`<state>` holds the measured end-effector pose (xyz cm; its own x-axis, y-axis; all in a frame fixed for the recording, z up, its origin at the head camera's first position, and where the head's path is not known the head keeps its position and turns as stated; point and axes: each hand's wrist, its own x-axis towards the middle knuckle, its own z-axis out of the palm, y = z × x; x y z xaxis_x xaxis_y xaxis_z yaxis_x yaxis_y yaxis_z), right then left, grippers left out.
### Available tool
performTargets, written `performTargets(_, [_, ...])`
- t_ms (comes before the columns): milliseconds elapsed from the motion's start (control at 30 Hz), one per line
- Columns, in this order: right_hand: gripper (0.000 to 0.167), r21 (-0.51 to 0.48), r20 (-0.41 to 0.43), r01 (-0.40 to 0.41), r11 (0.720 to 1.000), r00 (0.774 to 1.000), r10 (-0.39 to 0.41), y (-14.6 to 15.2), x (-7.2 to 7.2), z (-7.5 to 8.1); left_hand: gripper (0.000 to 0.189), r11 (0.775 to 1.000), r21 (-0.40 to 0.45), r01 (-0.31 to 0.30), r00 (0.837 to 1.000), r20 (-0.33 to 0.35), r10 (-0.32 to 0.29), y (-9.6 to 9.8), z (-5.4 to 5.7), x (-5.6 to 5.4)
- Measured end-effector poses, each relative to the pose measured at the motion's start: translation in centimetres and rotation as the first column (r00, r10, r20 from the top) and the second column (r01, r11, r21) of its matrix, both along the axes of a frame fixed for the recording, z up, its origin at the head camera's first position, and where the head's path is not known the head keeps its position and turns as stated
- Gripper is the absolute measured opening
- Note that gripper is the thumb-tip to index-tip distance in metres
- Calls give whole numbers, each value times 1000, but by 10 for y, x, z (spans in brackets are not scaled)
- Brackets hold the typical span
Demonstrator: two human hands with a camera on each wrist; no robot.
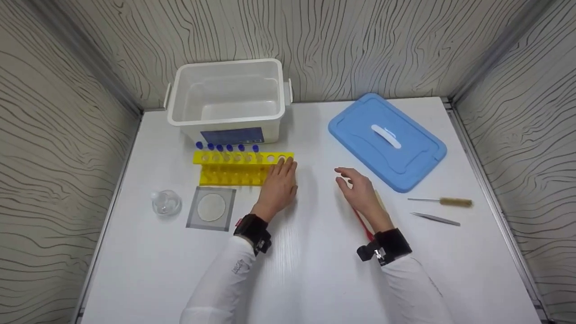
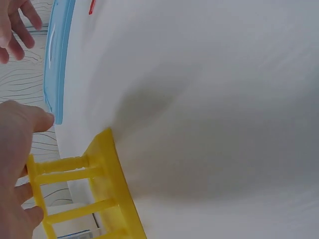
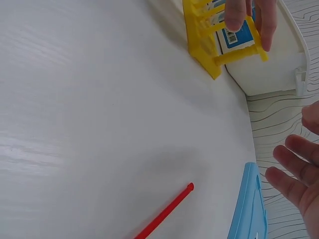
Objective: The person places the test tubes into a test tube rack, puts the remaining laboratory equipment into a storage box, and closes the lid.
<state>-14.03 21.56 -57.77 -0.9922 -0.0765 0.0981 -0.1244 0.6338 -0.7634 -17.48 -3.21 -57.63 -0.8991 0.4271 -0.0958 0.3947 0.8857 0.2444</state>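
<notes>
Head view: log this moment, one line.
left hand: touching yellow rack | right hand: empty, near red stick | white bin: uncovered | blue lid: on table

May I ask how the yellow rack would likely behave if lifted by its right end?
The yellow rack would probably stay stiff, since it looks like moulded plastic. Its left end may dip, because the blue-capped tubes stand toward that side. The tubes might slide out if tilted, as no clamp shows over them.

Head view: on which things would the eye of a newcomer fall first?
Probably the bright yellow rack with blue-capped tubes, in front of the white bin; the left hand touches the rack's right end. Next, the large blue lid, lying right of the bin.
</notes>
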Motion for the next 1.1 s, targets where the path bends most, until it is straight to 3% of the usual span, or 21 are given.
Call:
performTargets(300, [34, -43, 11, 11, 999, 1000, -10, 0, 2, -2, 64, 999, 39, -37, 999, -12, 38, -20, 1, -5])
performTargets(567, [35, -15, 32, -24, 1000, 999, 24, -8, -2, 10, 58, 997, 68, -35, 998, -53, 38, -30, 1, -9])
performTargets(900, [33, 110, -121, -96, 989, 987, 110, -35, -25, 38, 55, 994, 89, -56, 994, -89, 64, -48, 0, -10])
performTargets(1100, [32, 177, -233, -148, 973, 954, 188, -54, -40, 54, 52, 988, 128, -90, 993, -60, 98, -58, 3, -10])
